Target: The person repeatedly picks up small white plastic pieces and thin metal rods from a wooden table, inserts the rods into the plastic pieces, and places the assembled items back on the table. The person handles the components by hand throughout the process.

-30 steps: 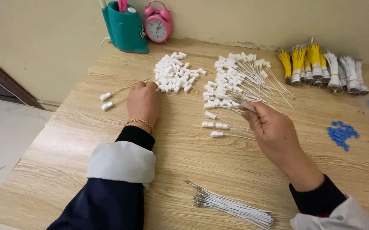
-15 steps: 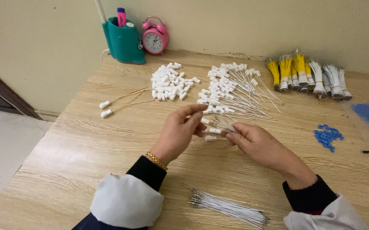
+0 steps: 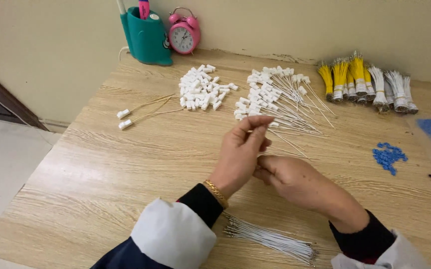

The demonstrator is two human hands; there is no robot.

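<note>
Since the earlier frame, both hands have drawn back from the pile of wired connectors (image 3: 270, 97) toward the table's middle. The left hand (image 3: 241, 152) pinches a thin white wire (image 3: 286, 141) between raised fingertips. The right hand (image 3: 295, 180) is curled against it; whether it grips anything cannot be determined. Loose white housings (image 3: 201, 88) lie beyond.

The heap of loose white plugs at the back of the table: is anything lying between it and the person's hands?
Nothing visible blocks the way. Bare wooden table lies between the left hand and the heap of white plugs. The pile of white wires with plugs sits to the right of that line, beyond the right hand.
</note>
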